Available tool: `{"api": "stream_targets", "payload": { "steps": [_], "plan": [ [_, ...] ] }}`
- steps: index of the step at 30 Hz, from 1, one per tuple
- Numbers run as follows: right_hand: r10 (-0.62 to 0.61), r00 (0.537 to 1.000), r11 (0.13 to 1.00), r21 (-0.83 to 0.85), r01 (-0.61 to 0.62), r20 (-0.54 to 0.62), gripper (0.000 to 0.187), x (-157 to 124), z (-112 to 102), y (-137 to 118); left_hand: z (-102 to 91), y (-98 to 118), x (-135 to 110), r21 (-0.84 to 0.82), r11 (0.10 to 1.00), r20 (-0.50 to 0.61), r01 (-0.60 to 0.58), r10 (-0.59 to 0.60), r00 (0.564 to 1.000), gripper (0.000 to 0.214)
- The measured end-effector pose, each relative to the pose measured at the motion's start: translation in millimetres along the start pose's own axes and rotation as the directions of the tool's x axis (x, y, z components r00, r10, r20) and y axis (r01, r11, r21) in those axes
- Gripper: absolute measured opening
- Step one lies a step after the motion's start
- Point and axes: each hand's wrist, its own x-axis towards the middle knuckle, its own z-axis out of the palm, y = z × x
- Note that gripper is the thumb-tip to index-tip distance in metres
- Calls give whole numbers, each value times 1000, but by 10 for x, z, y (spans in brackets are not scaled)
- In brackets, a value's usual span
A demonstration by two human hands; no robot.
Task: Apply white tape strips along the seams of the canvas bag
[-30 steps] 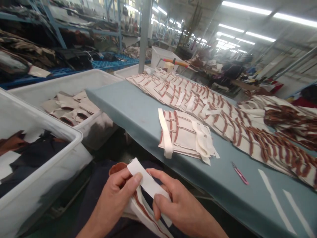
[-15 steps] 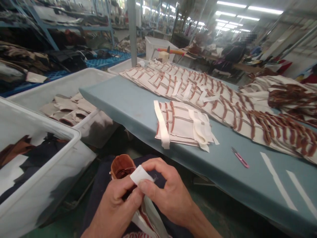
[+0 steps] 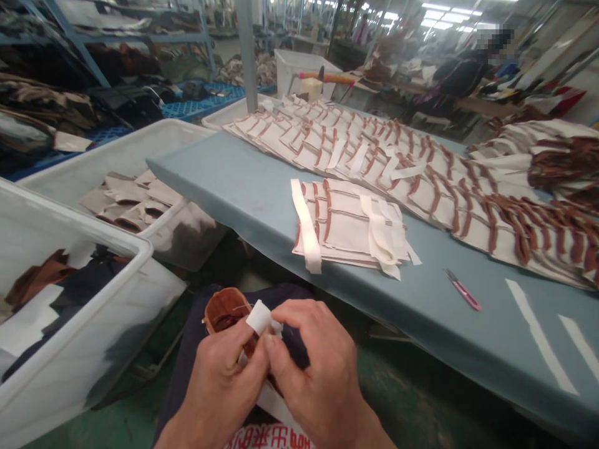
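Over my lap, my left hand [image 3: 222,380] and my right hand [image 3: 311,368] pinch together on a white strip [image 3: 259,317] whose end sticks up between the thumbs. Beneath the fingers lies a cream piece with brown trim [image 3: 224,308], its rounded brown end showing just left of the strip. Both hands are closed on the strip and the piece. On the blue-grey table [image 3: 243,193] ahead sits a small stack of cream panels with brown stripes [image 3: 349,227], with loose white strips draped over it.
A long overlapping row of striped panels [image 3: 421,187] runs across the table's far side. Pink snips [image 3: 463,290] and two white strips [image 3: 538,333] lie at the right. White bins [image 3: 116,156] holding fabric pieces stand at my left. A person [image 3: 461,75] works far back.
The long white strip has been drawn in between my fingers; only a short end now shows. My right hand moved over to meet the left thumb. The view tilted slightly down.
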Motion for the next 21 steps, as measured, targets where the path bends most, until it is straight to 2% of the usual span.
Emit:
{"api": "stream_targets", "payload": {
  "steps": [4, 9, 13, 16, 18, 21],
  "plan": [
    [69, 994, 995, 66, -75, 87, 18, -19, 35, -43, 3, 7, 23, 117, 984, -18, -131, 134, 991, 30],
    [163, 982, 975, 133, -175, 99, 14, -25, 69, -29, -16, 44, 63, 112, 971, 12, -211, 211, 977, 22],
    [300, 943, 929, 182, -323, 145, 11, 20, 51, -25, -53, 58, 92, 22, 982, 120, -189, 186, 975, 14],
    [388, 883, 852, 263, -453, 264, 16, 59, 32, -21, -87, 56, 112, -117, 982, 210, -145, 167, 963, 24],
    [411, 855, 803, 318, -504, 317, 19, 75, 39, -3, -107, 42, 121, -187, 977, 233, -106, 149, 961, 25],
    [435, 838, 735, 407, -542, 330, 22, 90, 86, 62, -129, -3, 108, -227, 972, 248, -53, 110, 962, 17]
  ]
}}
